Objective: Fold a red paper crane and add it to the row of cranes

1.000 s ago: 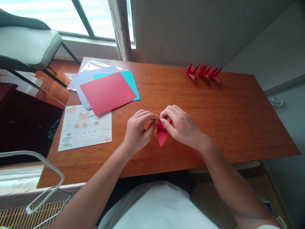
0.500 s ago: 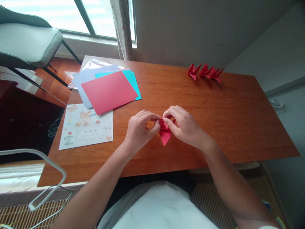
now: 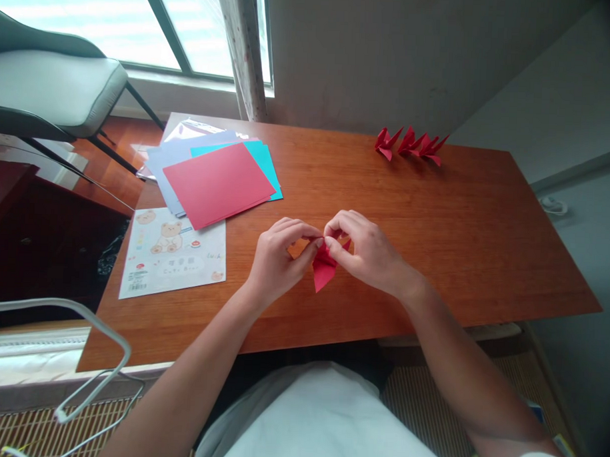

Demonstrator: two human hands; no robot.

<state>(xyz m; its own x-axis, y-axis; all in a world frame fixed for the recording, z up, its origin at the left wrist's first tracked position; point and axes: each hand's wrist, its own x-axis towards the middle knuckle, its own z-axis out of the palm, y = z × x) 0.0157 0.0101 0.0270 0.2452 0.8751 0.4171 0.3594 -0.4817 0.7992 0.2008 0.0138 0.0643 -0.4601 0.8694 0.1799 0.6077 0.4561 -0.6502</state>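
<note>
Above the front middle of the table, a folded red origami crane [image 3: 324, 268] hangs between my two hands, one pointed flap aimed down toward me. My left hand [image 3: 285, 256] pinches its upper edge between thumb and forefinger. From the other side, my right hand [image 3: 362, 247] is closed on the paper near the same spot, thumb and fingertips almost meeting the left ones. Part of the crane's top is hidden behind the fingers. Three finished-looking red paper cranes [image 3: 410, 144] stand in a row at the far right of the table.
Red sheets of paper [image 3: 219, 185] lie over blue sheets [image 3: 269, 170] and lavender ones at the table's left. A bear-printed cover sheet [image 3: 176, 257] lies in front of them. A chair [image 3: 55, 80] stands beyond the left edge; a white metal frame [image 3: 115, 342] is at the near left.
The crane has turned slightly between my fingers, its lower point swinging to the left. Both hands keep their pinch and have barely shifted.
</note>
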